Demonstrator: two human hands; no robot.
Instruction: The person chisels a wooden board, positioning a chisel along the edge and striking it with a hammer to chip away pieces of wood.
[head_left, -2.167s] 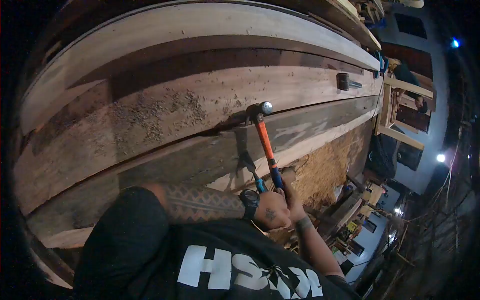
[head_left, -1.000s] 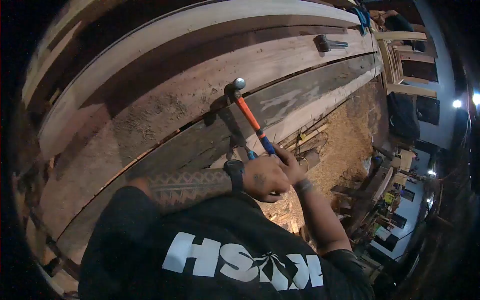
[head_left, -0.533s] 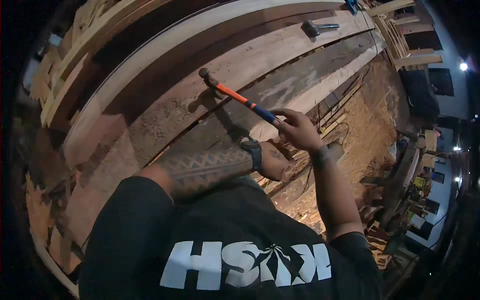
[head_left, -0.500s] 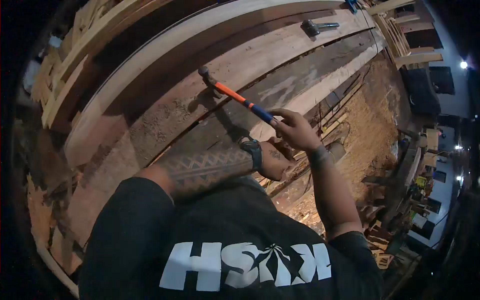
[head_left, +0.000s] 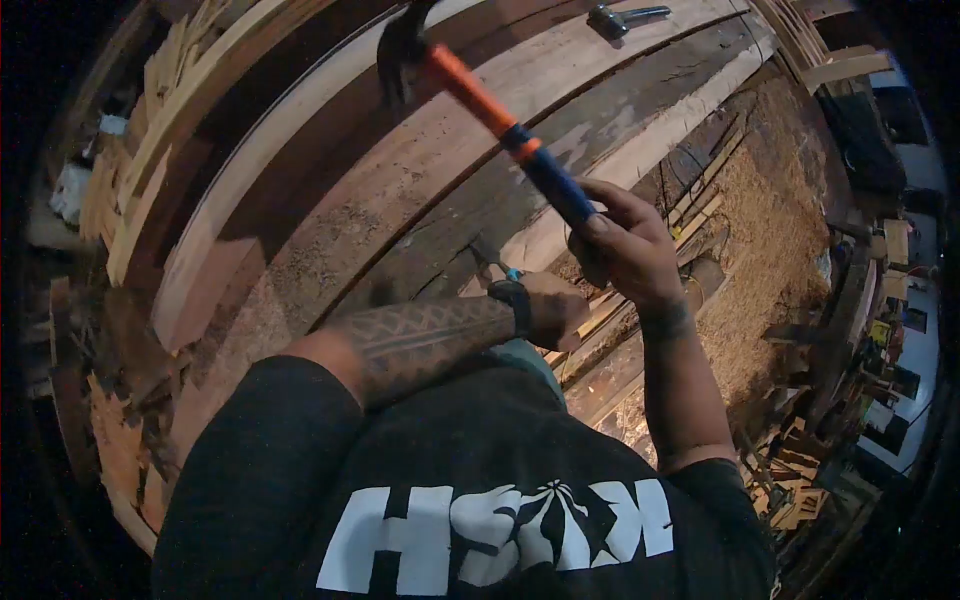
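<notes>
My right hand (head_left: pixel 632 245) is closed round the blue lower grip of a claw hammer (head_left: pixel 545 172) with an orange and blue handle. The hammer is raised above the planks, its dark head up and to the left, slightly blurred. Below it my left hand (head_left: pixel 555 308), with a dark band on the wrist, is closed low over the wood. A narrow metal blade with a bright blue part, apparently a chisel (head_left: pixel 492 262), sticks out beside the left wrist; its handle is mostly hidden by the hand. A dark weathered plank (head_left: pixel 420 255) lies under the blade.
A dark tool with a thick head (head_left: pixel 607 22) rests on the far plank. Curved timbers (head_left: pixel 240 160) run along the left. Sawdust (head_left: pixel 770 230) covers the ground at right, with wood scraps (head_left: pixel 800 470) lower down. Dusty shavings (head_left: pixel 350 220) lie on the plank.
The hammer has risen, its head moving up toward the top edge and nearer the camera. My right hand has shifted slightly right; the blade by my left wrist shows more clearly.
</notes>
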